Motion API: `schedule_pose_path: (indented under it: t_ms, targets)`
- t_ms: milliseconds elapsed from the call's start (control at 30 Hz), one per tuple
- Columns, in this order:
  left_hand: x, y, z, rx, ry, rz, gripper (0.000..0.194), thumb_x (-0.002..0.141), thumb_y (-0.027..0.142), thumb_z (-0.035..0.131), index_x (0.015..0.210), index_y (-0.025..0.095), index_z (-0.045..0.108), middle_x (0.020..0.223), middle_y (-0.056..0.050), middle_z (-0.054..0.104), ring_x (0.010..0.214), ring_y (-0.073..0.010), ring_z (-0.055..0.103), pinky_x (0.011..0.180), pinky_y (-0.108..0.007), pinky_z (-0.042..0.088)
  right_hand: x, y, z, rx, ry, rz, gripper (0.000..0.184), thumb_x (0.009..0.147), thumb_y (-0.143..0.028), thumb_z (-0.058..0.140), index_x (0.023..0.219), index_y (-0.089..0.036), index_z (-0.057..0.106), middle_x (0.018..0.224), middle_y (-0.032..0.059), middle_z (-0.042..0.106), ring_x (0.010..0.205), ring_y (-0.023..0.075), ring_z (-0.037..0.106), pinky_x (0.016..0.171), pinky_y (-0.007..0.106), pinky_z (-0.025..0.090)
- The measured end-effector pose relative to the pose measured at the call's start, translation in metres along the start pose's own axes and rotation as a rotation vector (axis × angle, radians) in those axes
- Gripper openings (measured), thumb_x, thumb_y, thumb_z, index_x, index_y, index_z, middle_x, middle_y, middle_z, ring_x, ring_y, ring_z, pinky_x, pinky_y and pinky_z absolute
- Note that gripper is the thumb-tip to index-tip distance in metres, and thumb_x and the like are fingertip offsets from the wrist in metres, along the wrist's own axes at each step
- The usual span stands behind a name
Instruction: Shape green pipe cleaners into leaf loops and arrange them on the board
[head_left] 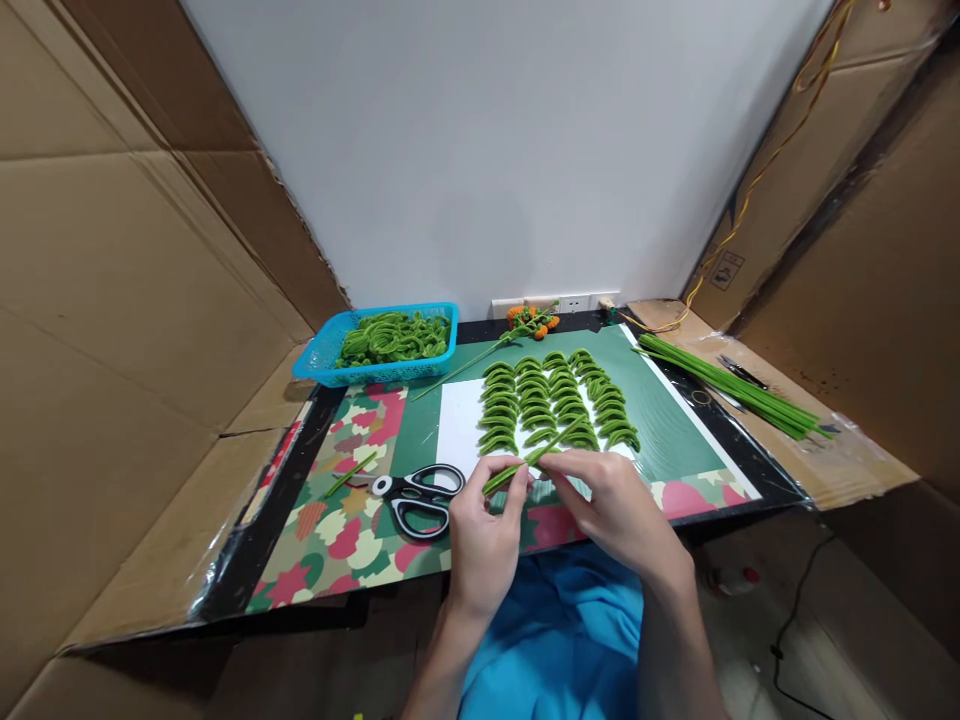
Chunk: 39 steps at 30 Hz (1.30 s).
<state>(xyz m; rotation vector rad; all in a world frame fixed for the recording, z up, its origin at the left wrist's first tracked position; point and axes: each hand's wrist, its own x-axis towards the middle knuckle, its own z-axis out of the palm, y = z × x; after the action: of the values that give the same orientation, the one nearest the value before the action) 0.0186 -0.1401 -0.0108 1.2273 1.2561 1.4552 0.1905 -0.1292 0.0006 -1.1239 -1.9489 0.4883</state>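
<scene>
Near the table's front edge, my left hand [486, 535] pinches green pipe cleaners [556, 440] between thumb and fingers. My right hand [616, 508] is closed on the same pipe cleaners just to the right, and their tips stick out up and to the right. Exactly how many are held is hidden by my fingers. Just beyond both hands, curved green pipe cleaner pieces [534, 388] lie in several columns on a white sheet [459, 420]. Left of my left hand rest black-and-white-handled scissors [429, 490], their blades by a short green piece [351, 474].
A blue basket [319, 362] of looped green pieces stands back left. An orange-and-green pipe cleaner flower stem [532, 320] lies at the back. Long green pipe cleaners [735, 388] lie at right, near a dark-handled tool [742, 372]. Cardboard walls [135, 300] flank the table.
</scene>
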Motion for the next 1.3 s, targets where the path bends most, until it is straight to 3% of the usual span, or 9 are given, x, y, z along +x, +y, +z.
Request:
schedule_pose_path:
  t_ms: [100,267,600,800,933,1033,1100,1200,1300]
  targets:
    - [-0.002,0.000,0.000,0.093,-0.012,0.048,0.009,0.087,0.025,0.084,0.094,0.022,0.079,0.090,-0.006,0.076,0.084,-0.0208,0.072,0.078,-0.025,0.054,0.000,-0.002,0.004,-0.066,0.022,0.031,0.024,0.105,-0.020,0.059,0.099,-0.028,0.080,0.084,0.0044,0.082,0.072,0.0220,0.076,0.062,0.027,0.046]
    - [0.000,-0.001,0.001,0.086,-0.067,-0.032,0.014,0.092,0.034,0.079,0.096,0.022,0.074,0.085,-0.004,0.075,0.070,-0.0186,0.068,0.067,-0.026,0.055,0.003,0.000,0.009,-0.113,0.100,0.065,0.024,0.105,-0.022,0.060,0.090,-0.026,0.078,0.076,0.0039,0.080,0.062,0.0195,0.072,0.059,0.026,0.043]
    - [0.004,0.001,0.004,0.186,-0.123,-0.002,0.021,0.095,0.039,0.073,0.089,0.019,0.071,0.072,0.000,0.067,0.057,-0.0130,0.057,0.055,-0.023,0.046,0.004,-0.010,0.008,-0.021,0.034,0.108,0.023,0.097,-0.011,0.062,0.081,-0.024,0.071,0.072,0.0023,0.076,0.065,0.0194,0.073,0.060,0.024,0.049]
    - [0.006,-0.002,0.005,0.164,-0.158,0.019,0.024,0.095,0.039,0.071,0.085,0.017,0.067,0.077,0.000,0.067,0.068,-0.0139,0.063,0.061,-0.021,0.050,0.005,-0.014,0.012,-0.040,0.003,0.151,0.023,0.094,-0.006,0.063,0.082,-0.023,0.072,0.073,0.0017,0.077,0.066,0.0187,0.075,0.061,0.023,0.051]
    - [0.010,-0.002,0.003,0.038,-0.179,-0.071,0.028,0.094,0.044,0.074,0.089,0.018,0.065,0.066,0.004,0.057,0.058,-0.0094,0.052,0.054,-0.018,0.043,0.003,-0.010,0.010,0.038,0.093,0.114,0.016,0.096,-0.011,0.067,0.102,-0.023,0.076,0.081,0.0012,0.080,0.067,0.0182,0.076,0.065,0.025,0.056]
    - [0.011,0.000,0.001,-0.079,-0.182,-0.142,0.031,0.093,0.048,0.075,0.092,0.019,0.064,0.056,0.009,0.046,0.049,-0.0067,0.040,0.048,-0.016,0.034,0.002,-0.005,0.006,0.087,0.174,0.041,0.027,0.097,-0.015,0.071,0.123,-0.023,0.072,0.097,0.0019,0.082,0.071,0.0166,0.077,0.070,0.026,0.059]
    - [0.011,0.003,0.000,-0.113,-0.197,-0.181,0.034,0.092,0.050,0.077,0.093,0.019,0.063,0.057,0.009,0.047,0.048,-0.0062,0.040,0.046,-0.016,0.033,0.001,-0.002,0.003,0.088,0.183,-0.035,0.032,0.099,-0.016,0.069,0.131,-0.024,0.070,0.109,0.0045,0.081,0.081,0.0172,0.078,0.074,0.027,0.061]
    - [0.010,0.006,0.000,-0.121,-0.225,-0.246,0.038,0.088,0.053,0.079,0.093,0.019,0.062,0.059,0.008,0.049,0.047,-0.0065,0.043,0.042,-0.015,0.029,-0.001,0.002,0.000,0.086,0.170,-0.118,0.032,0.101,-0.015,0.069,0.131,-0.025,0.072,0.119,0.0064,0.079,0.098,0.0192,0.078,0.081,0.028,0.062]
    - [0.009,0.007,0.000,-0.107,-0.249,-0.271,0.041,0.087,0.055,0.081,0.094,0.019,0.062,0.062,0.006,0.053,0.049,-0.0072,0.047,0.040,-0.015,0.028,-0.003,0.007,-0.001,0.105,0.179,-0.135,0.028,0.099,-0.014,0.074,0.124,-0.027,0.077,0.118,0.0047,0.079,0.101,0.0192,0.077,0.084,0.029,0.063]
